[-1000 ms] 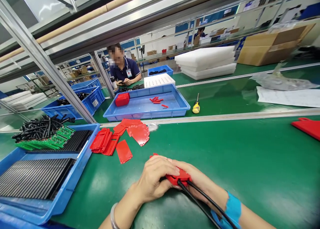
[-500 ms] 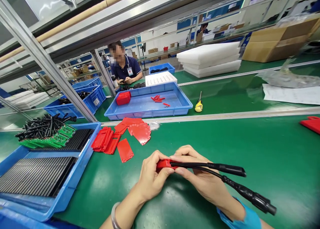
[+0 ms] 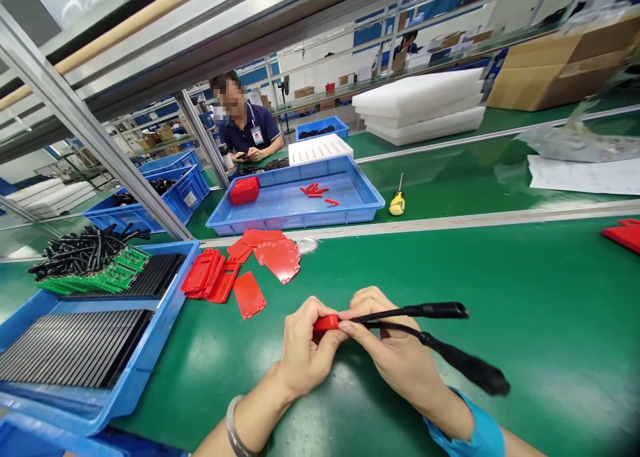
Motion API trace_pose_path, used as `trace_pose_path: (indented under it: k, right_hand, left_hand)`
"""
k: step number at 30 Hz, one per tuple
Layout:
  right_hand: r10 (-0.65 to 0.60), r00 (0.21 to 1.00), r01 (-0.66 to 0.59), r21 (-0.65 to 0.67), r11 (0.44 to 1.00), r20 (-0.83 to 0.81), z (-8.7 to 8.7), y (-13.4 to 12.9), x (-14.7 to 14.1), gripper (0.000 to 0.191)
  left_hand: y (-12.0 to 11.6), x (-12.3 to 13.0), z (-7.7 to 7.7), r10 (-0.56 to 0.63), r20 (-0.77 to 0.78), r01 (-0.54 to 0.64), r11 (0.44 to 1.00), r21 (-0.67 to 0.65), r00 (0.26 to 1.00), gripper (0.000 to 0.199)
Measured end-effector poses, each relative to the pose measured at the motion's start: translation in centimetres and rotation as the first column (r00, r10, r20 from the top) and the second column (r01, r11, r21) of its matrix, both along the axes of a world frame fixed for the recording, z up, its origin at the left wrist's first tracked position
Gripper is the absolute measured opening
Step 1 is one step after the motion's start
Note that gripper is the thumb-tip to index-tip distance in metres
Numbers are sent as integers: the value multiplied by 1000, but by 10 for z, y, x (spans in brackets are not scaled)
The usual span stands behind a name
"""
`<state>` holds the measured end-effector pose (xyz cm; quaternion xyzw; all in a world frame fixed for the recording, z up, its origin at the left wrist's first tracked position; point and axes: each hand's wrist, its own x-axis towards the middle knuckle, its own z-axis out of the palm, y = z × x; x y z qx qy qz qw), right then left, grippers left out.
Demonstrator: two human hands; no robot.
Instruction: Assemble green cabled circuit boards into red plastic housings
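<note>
Between my two hands, above the green bench, is a small red plastic case (image 3: pixel 326 324) with two black cables (image 3: pixel 440 310) coming out of its right end. My left hand (image 3: pixel 307 340) grips the case between thumb and fingers. My right hand (image 3: pixel 395 344) pinches the case's right end where the cables leave it; its thumb and fingertips hide that spot. Both cables stretch to the right over my right hand and end in thick black connectors. Left of my hands lie loose flat red covers (image 3: pixel 277 256) and a stack of red case frames (image 3: pixel 203 275).
A blue tray (image 3: pixel 175 297) at left holds green circuit boards with black cables and rows of black bars. Behind the bench rail stand another blue tray (image 3: pixel 295 224) with red parts and a yellow screwdriver (image 3: pixel 397 204). A co-worker (image 3: pixel 250 127) sits beyond.
The cable ends have swung upward and to the left as the case turned slightly in my hands. My grip on the case stays. The view has shifted a little.
</note>
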<state>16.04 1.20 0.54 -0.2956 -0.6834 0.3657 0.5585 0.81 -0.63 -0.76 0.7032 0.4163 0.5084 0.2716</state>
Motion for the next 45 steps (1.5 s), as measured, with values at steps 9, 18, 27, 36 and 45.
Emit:
trace_pose_path:
  k: [9, 18, 27, 36, 45]
  right_hand:
    - [139, 972, -127, -74, 989, 192, 3, 9, 20, 23]
    - [69, 979, -86, 80, 993, 193, -10, 3, 19, 13]
    - [-110, 983, 71, 247, 966, 149, 2, 4, 19, 6]
    - [-31, 975, -21, 229, 973, 221, -2, 3, 17, 28]
    - [2, 999, 3, -95, 995, 54, -13, -4, 3, 6]
  left_hand:
    - [3, -10, -8, -53, 219, 49, 999, 23, 974, 16]
    - [1, -8, -4, -74, 315, 106, 991, -85, 946, 28]
    - [-1, -8, 7, 82, 98, -67, 987, -146, 992, 24]
    - [1, -10, 9, 98, 185, -55, 973, -225, 978, 27]
    - [0, -11, 10, -29, 80, 36, 996, -78, 996, 30]
